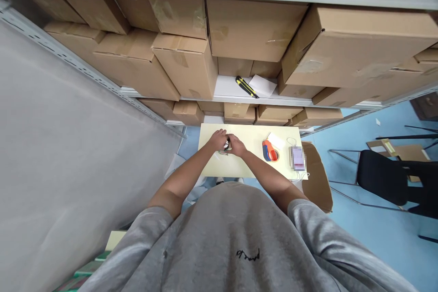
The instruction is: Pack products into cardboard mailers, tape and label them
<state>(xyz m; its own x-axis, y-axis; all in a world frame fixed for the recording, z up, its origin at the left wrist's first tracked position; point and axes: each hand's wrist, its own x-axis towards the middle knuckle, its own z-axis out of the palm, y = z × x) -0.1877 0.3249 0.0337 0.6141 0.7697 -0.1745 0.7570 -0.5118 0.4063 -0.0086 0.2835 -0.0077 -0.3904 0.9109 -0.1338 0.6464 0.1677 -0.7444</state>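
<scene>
Over the pale yellow table (246, 132), my left hand (218, 139) and my right hand (237, 145) meet around a small shiny object (226, 144), dark with a silvery part. Its exact kind is too small to make out. Fingers of both hands curl against it from either side and hide much of it. To the right of my right hand lies a blue and orange tape dispenser (268, 151). A white piece of paper or card (275, 140) is just behind the dispenser.
Cardboard boxes (258, 27) fill the shelves ahead. A yellow and black utility knife (246, 86) lies on a shelf beside white paper (263, 85). A phone-like device (297, 159) with a white cable sits at the table's right end. An open carton (316, 178) and black chair (381, 177) stand right.
</scene>
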